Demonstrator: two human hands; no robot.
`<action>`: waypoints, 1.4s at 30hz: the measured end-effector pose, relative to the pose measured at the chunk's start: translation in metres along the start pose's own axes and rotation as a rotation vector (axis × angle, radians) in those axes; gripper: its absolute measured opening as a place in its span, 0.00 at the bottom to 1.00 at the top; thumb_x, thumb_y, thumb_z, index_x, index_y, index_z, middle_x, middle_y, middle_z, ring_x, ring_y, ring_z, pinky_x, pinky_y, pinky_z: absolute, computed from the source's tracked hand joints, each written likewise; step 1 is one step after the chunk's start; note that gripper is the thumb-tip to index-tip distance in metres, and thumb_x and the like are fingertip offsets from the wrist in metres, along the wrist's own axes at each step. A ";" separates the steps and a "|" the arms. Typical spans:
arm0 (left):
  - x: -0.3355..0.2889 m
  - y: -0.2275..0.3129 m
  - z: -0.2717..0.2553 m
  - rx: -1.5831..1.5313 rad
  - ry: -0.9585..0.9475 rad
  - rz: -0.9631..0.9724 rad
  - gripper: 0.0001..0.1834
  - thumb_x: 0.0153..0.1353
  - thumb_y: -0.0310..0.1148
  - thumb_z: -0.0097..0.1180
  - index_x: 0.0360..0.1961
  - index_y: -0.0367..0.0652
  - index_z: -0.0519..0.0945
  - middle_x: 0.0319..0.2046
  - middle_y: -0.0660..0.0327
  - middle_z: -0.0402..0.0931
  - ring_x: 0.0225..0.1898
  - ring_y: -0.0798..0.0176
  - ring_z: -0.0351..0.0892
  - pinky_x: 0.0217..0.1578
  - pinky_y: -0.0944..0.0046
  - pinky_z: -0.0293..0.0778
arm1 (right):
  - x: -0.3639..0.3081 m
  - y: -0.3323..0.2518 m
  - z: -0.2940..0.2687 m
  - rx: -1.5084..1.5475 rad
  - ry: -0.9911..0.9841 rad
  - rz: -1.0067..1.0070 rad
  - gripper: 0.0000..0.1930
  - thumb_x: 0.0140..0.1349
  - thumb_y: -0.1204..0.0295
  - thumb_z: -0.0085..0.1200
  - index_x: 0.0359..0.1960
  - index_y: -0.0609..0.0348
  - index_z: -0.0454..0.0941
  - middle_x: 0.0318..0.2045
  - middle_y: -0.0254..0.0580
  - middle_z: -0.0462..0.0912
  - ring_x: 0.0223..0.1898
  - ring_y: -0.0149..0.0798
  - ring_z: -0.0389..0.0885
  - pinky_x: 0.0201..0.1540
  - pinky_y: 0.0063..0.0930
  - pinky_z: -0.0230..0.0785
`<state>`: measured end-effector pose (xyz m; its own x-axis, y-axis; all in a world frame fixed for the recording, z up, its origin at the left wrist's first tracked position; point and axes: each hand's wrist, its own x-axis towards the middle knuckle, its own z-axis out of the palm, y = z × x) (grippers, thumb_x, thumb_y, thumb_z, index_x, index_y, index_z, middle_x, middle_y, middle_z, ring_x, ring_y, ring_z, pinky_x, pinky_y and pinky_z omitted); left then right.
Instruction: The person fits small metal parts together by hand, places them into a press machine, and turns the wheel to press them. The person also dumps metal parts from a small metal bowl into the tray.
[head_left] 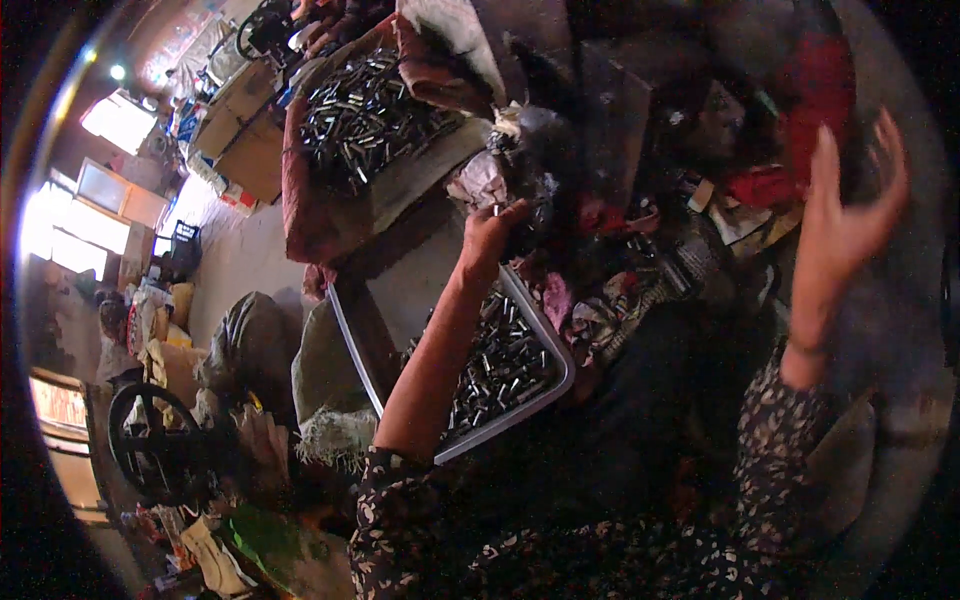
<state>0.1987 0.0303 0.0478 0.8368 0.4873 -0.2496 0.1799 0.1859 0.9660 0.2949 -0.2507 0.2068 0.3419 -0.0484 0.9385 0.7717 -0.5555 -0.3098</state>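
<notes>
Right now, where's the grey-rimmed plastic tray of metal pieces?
In the head view, slightly left of centre: the tray is partly under your left forearm, nearer you than the heaped reddish container.

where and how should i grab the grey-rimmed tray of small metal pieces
Probably grip the tray by its grey rim, one hand each on the left and right edges, reaching from the wearer's side. The rim is raised and exposed there; loose metal pieces crowd the near end, so keep it level.

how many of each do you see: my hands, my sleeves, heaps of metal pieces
Left hand, right hand: 2
Left sleeve, right sleeve: 2
Upper heap, lower heap: 2
Total: 6
</notes>
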 end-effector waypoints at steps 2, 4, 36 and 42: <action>-0.013 -0.002 -0.025 -0.052 -0.014 -0.076 0.13 0.57 0.39 0.49 0.30 0.39 0.75 0.24 0.65 0.73 0.26 0.71 0.71 0.28 0.71 0.67 | -0.024 -0.049 -0.007 0.109 0.115 -0.034 0.17 0.54 0.73 0.53 0.45 0.66 0.68 0.41 0.48 0.74 0.44 0.41 0.71 0.47 0.31 0.63; -0.031 -0.009 -0.044 -0.323 -0.157 -0.090 0.12 0.59 0.39 0.47 0.34 0.40 0.74 0.26 0.64 0.73 0.29 0.70 0.71 0.31 0.70 0.69 | -0.066 -0.078 0.002 0.494 -0.649 -0.189 0.11 0.48 0.83 0.50 0.35 0.63 0.72 0.36 0.45 0.73 0.37 0.43 0.72 0.41 0.31 0.65; -0.077 -0.024 -0.113 1.533 -0.116 0.275 0.06 0.47 0.29 0.50 0.26 0.38 0.75 0.31 0.51 0.71 0.30 0.48 0.74 0.28 0.54 0.71 | -0.224 -0.121 0.133 1.099 -1.346 0.849 0.12 0.53 0.70 0.50 0.38 0.63 0.70 0.29 0.41 0.77 0.26 0.37 0.77 0.27 0.23 0.69; -0.081 -0.036 -0.109 1.777 -0.175 0.455 0.06 0.49 0.27 0.49 0.27 0.37 0.76 0.34 0.50 0.71 0.29 0.50 0.76 0.27 0.54 0.73 | -0.213 -0.122 0.127 1.540 -1.364 1.417 0.14 0.56 0.70 0.47 0.42 0.63 0.69 0.29 0.38 0.76 0.29 0.32 0.77 0.29 0.21 0.69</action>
<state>0.0685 0.0772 0.0257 0.9878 0.1313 -0.0834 0.1229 -0.9875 -0.0990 0.1962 -0.0677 0.0252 0.2688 0.9477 -0.1722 -0.6272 0.0366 -0.7780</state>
